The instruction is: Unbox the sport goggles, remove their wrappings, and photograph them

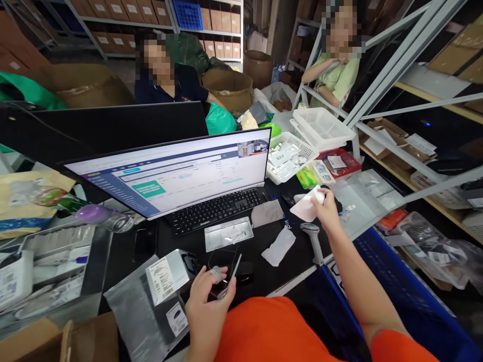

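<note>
My left hand (209, 306) is closed around a small item with a slim grey bar (237, 265) and thin dark wire-like parts; its kind is not clear. In my raised right hand (327, 206) is a white cloth (306, 205), pinched between thumb and fingers. Beside my left hand stands a white labelled box (168, 276), lying over a grey plastic bag (132, 314). A shallow white box (228, 235) with clear plastic in it rests ahead of that hand. A grey pouch (266, 213) and a crumpled white cloth (279, 246) lie between my hands.
A monitor (196, 171) and keyboard (215, 211) stand ahead. A barcode scanner (314, 241) lies below my right hand. White baskets (289, 156) and a red basket (341, 163) are at the back right. A bottle (103, 217) lies left. Two people sit beyond the desk.
</note>
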Available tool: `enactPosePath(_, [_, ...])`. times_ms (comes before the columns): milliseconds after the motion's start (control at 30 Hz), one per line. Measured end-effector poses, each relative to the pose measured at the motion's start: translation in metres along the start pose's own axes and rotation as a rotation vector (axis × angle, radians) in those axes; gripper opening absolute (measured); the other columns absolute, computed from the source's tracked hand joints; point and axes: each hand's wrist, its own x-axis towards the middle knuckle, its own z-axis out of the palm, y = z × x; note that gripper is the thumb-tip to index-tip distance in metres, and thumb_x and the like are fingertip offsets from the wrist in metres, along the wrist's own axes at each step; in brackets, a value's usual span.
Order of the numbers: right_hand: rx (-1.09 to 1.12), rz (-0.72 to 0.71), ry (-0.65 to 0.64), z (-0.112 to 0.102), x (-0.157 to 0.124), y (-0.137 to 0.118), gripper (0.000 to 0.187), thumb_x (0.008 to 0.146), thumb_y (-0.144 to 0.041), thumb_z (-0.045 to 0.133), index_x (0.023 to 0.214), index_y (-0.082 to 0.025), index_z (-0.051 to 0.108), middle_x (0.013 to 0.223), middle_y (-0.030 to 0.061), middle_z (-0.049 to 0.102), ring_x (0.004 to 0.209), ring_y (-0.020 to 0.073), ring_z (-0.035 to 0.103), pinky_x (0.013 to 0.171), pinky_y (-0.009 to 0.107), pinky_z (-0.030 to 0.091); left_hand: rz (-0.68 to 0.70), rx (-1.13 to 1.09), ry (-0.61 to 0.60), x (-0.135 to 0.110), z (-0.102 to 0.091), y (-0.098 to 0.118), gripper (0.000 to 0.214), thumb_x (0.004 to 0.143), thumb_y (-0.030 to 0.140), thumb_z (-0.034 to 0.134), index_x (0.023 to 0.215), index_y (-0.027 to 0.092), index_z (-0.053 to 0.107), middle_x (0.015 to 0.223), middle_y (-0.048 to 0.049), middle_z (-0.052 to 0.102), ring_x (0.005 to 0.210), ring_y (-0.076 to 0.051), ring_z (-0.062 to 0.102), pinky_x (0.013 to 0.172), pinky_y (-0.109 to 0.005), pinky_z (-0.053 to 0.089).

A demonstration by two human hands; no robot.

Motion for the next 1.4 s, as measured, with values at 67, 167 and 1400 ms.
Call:
enactPosePath(67, [-0.13,-0.001,0.008,-0.004,0.028,0.003,0.051,0.073,-0.022,0.069,0.12,-0.011,0.054,0.116,0.0222,0.063,0.111,0.0384,0.057,0.098,0.055,0.039,-0.213,-0.086,-0.01,0.0,0.003,0.001,0.018,0.077,0.035,0.074,0.08,0.022,0.062,0.09,-0.0048,0.075,0.091,-0.026,0.071,0.1,-0.051,0.052])
enactPosePath(167, [-0.254,-0.051,-0.069,0.006,0.021,0.004,0.045,0.073,-0.013,0.067,0.118,-0.009,0.06,0.13,0.0283,0.055,0.127,0.0427,0.048,0.105,0.061,0.032,-0.509,-0.255,0.024,0.002,0.005,0.001,0.028,0.071,0.041,0.079,0.081,0.02,0.064,0.095,-0.0075,0.074,0.094,-0.027,0.07,0.09,-0.045,0.056])
enactPosePath(1400, [-0.19,-0.936,-0.573,0.027,-0.181,-0.053,0.03,0.097,-0.01,0.047,0.118,-0.022,0.065,0.104,0.011,0.077,0.09,0.0236,0.073,0.079,0.038,0.061,-0.495,-0.186,-0.248,-0.009,-0.012,-0.021,0.048,0.084,0.062,0.059,0.103,0.02,0.07,0.075,-0.002,0.065,0.064,-0.018,0.06,0.065,-0.029,0.051])
